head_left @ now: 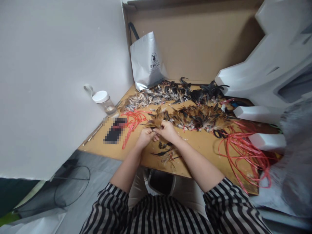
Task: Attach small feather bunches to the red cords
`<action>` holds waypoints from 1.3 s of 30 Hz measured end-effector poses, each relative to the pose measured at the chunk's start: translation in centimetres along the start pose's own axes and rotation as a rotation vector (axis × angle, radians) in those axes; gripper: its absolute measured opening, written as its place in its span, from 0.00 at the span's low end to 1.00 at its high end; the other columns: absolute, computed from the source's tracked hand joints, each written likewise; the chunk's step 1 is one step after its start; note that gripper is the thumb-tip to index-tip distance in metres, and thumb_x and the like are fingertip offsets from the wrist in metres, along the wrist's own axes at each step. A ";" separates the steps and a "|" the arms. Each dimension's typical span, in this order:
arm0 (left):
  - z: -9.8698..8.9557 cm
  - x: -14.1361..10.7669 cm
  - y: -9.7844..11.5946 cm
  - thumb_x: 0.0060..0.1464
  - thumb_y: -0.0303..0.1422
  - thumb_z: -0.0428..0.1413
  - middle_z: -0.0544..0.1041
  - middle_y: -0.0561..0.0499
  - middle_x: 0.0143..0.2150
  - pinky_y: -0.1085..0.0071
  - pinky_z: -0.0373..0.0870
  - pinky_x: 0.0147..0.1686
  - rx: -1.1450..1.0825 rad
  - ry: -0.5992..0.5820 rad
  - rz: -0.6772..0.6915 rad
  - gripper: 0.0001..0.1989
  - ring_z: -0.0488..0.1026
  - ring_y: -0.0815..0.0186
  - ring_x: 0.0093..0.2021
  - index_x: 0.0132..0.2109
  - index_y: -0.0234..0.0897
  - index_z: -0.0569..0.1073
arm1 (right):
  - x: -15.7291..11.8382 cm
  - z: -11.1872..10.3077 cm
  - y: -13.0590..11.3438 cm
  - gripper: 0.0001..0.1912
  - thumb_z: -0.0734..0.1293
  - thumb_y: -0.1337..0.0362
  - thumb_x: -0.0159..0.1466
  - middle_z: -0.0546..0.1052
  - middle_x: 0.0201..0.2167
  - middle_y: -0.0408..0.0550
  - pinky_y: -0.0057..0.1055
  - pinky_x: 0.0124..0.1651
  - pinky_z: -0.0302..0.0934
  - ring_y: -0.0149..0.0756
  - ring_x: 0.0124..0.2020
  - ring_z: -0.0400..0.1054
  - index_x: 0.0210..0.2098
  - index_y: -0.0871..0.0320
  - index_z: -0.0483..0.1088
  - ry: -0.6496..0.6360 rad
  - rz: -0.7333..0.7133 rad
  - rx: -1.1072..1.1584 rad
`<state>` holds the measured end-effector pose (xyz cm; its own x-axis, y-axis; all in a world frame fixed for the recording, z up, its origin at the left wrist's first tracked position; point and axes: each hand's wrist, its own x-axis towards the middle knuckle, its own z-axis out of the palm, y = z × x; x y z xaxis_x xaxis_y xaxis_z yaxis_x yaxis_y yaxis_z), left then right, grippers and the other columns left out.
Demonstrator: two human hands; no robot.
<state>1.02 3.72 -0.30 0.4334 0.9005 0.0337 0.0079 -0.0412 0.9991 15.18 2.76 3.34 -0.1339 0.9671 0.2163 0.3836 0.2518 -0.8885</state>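
My left hand (145, 137) and my right hand (168, 131) meet over the table, fingers pinched close together. Between them is a small bunch of brown feathers (153, 123), its tips pointing up and away from me. Just beyond my hands lies a bushy row of brown and black feathers (195, 117). Loose dark feathers (168, 152) are scattered below my hands, near the table's front edge. Red plastic strips (134, 121) lie to the left of my left hand. Whether a strip is between my fingers is too small to tell.
Paler feathers (151, 97) and black feathers (207, 92) line the back of the table (102, 151). A silver bag (146, 61) leans at the rear. A lidded jar (104, 101) stands left. More red strips (240, 149) spill over the right side, beside white foam pieces (266, 141).
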 end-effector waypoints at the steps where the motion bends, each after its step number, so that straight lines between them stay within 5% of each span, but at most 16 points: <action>1: 0.1 0.0 0.1 0.46 0.38 0.55 0.75 0.48 0.21 0.75 0.66 0.22 -0.007 0.013 0.006 0.14 0.69 0.71 0.19 0.32 0.29 0.73 | 0.1 0.1 0.1 0.08 0.65 0.62 0.49 0.65 0.15 0.39 0.22 0.21 0.49 0.25 0.18 0.55 0.23 0.62 0.67 0.031 -0.001 -0.012; 17: 0.1 -0.2 0.0 0.44 0.35 0.56 0.74 0.50 0.21 0.75 0.65 0.24 -0.040 0.079 0.016 0.10 0.67 0.72 0.19 0.28 0.31 0.74 | 0.2 0.1 0.5 0.09 0.65 0.61 0.50 0.67 0.16 0.40 0.23 0.22 0.53 0.27 0.18 0.59 0.23 0.61 0.65 -0.005 0.057 0.072; 22: 0.1 -0.2 0.4 0.41 0.36 0.59 0.75 0.48 0.21 0.74 0.64 0.24 -0.251 0.194 -0.053 0.11 0.70 0.71 0.21 0.25 0.30 0.72 | 0.3 -0.2 0.0 0.13 0.67 0.58 0.49 0.67 0.19 0.40 0.23 0.23 0.53 0.26 0.19 0.58 0.29 0.61 0.66 0.014 0.015 0.151; 30: -0.6 -0.2 0.7 0.43 0.32 0.59 0.77 0.44 0.34 0.75 0.67 0.32 -0.568 0.147 -0.082 0.12 0.73 0.69 0.31 0.36 0.29 0.74 | -0.6 -0.5 -0.8 0.12 0.65 0.63 0.55 0.68 0.33 0.48 0.29 0.38 0.55 0.33 0.35 0.62 0.39 0.58 0.67 0.058 -0.359 -0.367; 39: -0.1 -0.2 0.4 0.44 0.31 0.59 0.77 0.46 0.31 0.70 0.68 0.37 -0.625 0.115 -0.082 0.09 0.74 0.68 0.32 0.34 0.30 0.74 | -1.0 0.1 -0.8 0.08 0.61 0.61 0.59 0.67 0.33 0.50 0.31 0.39 0.50 0.38 0.35 0.60 0.36 0.58 0.65 0.104 -0.384 -0.701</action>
<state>0.86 3.52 0.09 0.3543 0.9320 -0.0759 -0.5047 0.2589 0.8235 14.92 1.60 3.83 -0.3003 0.7983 0.5221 0.8167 0.4980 -0.2916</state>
